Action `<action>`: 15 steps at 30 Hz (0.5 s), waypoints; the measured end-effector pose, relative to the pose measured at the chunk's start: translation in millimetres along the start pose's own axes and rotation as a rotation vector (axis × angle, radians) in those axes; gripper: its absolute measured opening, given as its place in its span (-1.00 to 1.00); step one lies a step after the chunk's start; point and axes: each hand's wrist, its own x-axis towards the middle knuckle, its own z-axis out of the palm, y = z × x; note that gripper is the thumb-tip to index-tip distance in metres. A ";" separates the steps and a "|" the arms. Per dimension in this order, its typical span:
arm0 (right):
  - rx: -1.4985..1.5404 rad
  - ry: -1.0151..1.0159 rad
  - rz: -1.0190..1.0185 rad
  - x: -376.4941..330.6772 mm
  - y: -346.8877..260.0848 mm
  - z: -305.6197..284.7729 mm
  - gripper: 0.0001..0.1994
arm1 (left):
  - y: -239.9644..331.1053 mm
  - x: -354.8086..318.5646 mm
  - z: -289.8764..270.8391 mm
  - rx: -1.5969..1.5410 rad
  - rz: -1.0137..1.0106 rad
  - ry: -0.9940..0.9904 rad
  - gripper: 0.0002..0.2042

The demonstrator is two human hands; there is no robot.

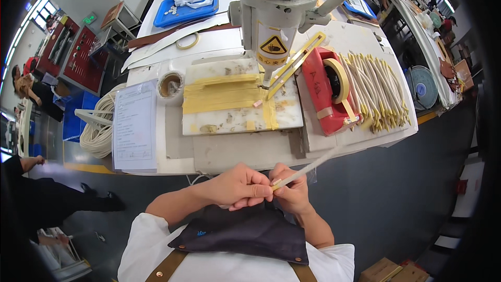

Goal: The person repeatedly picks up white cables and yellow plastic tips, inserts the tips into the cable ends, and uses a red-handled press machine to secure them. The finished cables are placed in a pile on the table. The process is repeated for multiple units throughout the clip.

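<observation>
Close to my body, just in front of the table's front edge, both hands meet on a white cord with a yellow wrapping at its near end. My left hand pinches that yellow end between thumb and fingers. Closed around the cord right beside it is my right hand. From there the cord slants up to the right, toward a red tape dispenser with a roll of yellow tape. A pile of similar cords with yellow ends lies to the dispenser's right.
A grey press stands over a white board covered partly with yellow tape. On the left are a printed sheet, a clear tape roll and a cord coil. A blue tray sits farther back. People work nearby.
</observation>
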 end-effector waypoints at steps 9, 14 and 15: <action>0.028 -0.115 -0.032 15.6 5.4 10.2 -0.80 | -21.8 11.2 -19.8 -0.470 0.017 -0.272 -0.70; -0.025 -0.237 0.015 26.7 -10.6 12.7 -0.80 | -29.2 6.2 -23.0 -0.504 -0.016 -0.237 -0.67; -0.006 -0.240 0.037 29.6 -13.9 12.7 -0.80 | -30.5 3.5 -24.2 -0.505 -0.027 -0.207 -0.66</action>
